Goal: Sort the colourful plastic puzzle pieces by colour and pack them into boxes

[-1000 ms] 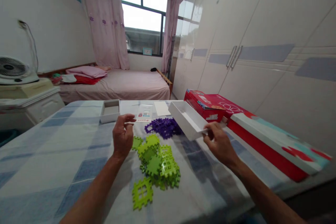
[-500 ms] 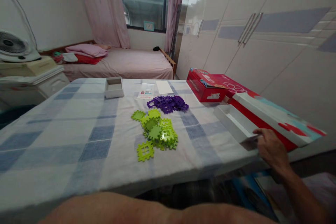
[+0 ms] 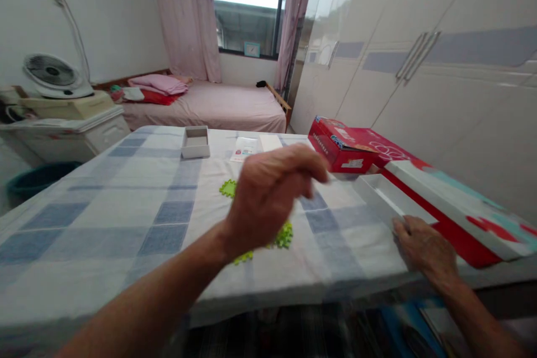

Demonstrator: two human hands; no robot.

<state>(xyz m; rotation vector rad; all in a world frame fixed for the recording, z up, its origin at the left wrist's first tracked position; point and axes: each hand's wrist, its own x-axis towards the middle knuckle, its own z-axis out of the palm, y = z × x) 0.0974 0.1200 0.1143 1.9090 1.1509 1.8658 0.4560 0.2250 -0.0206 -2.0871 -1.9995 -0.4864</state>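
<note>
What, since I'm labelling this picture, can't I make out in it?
All in the head view:
How many green pieces there are: the left hand covers the middle.
The near part of the white card: behind that hand.
The near end of the long white box: partly behind the right hand.
The leaflet's print: too small.

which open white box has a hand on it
The long box at right, with the right hand on its near end; the small box, farther back at left, stands untouched.

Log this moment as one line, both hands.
left hand: partly hiding green pieces | right hand: at near end of white tray | white tray: beside long box
</note>
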